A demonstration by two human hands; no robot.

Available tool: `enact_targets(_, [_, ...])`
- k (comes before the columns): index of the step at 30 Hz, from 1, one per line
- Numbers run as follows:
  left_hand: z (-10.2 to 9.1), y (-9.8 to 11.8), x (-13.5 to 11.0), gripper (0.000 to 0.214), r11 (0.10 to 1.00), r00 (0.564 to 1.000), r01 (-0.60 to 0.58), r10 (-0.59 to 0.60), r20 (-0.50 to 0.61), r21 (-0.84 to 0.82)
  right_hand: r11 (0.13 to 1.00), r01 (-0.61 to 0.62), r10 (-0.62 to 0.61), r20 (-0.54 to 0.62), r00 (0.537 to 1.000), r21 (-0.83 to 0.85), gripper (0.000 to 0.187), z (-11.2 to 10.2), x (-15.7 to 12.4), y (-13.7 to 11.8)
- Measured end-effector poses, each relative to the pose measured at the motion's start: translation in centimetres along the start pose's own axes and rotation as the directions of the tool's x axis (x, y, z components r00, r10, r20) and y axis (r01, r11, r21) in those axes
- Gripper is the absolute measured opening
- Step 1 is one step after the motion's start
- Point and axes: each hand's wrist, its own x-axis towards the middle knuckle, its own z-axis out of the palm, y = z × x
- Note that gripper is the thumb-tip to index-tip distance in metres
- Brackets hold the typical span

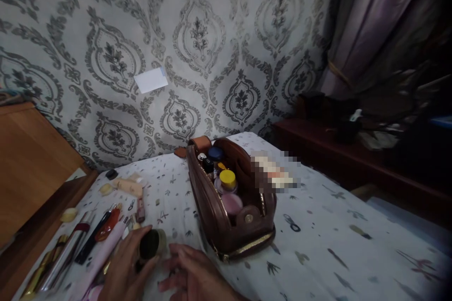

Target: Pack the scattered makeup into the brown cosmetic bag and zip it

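Observation:
My left hand [123, 270] curls around a small dark round container [151, 243] at the bottom edge of the view. Beside it, my right hand [192, 275] rests with fingers bent and slightly apart on the patterned white bedsheet [335, 240], holding nothing that I can see. Just beyond both hands stands an open brown leather toiletry bag [231, 197]. Inside it are a yellow-capped jar [228, 178], a pink-lidded jar [232, 203], a blue-lidded jar [215, 153] and small bottles.
Several cosmetic tubes and pens [88, 240] lie on the sheet at the left. A beige tube [129, 186] lies further back. A wooden headboard [31, 164] stands at left, a dark wooden bench [353, 155] with clutter at right, and patterned wallpaper behind.

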Motion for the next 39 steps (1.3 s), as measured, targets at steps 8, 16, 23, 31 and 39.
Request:
enact_targets(8, [-0.6,4.3,-0.2,0.041,0.975,0.995,-0.080,0.092,0.045,-0.208,0.999,0.036,-0.036,-0.025,0.999,-0.029,0.055,1.2,-0.6,-0.2])
enact_targets(16, [-1.7,6.0,-0.4,0.042,0.950,0.986,0.094,-0.047,0.161,-0.299,0.999,0.041,-0.044,-0.114,0.993,-0.033,0.050,2.5,-1.9,-1.1])
enact_targets(23, [-2.1,5.4,0.5,0.053,0.895,0.980,0.197,-0.175,0.090,-0.400,0.998,0.056,-0.056,-0.012,0.998,-0.009,0.053,2.2,-1.7,-0.7])
enact_targets(31, [-5.3,12.5,8.6,0.052,0.880,0.998,0.008,-0.037,-0.052,-0.475,1.000,-0.007,0.008,0.047,0.999,-0.023,0.056,1.4,-1.2,-0.8])
enact_targets(39, [-3.6,19.1,14.5,0.041,0.901,0.924,-0.260,0.336,0.180,-0.348,0.999,-0.026,0.028,0.075,0.997,-0.039,0.056,0.8,-0.5,-0.5])
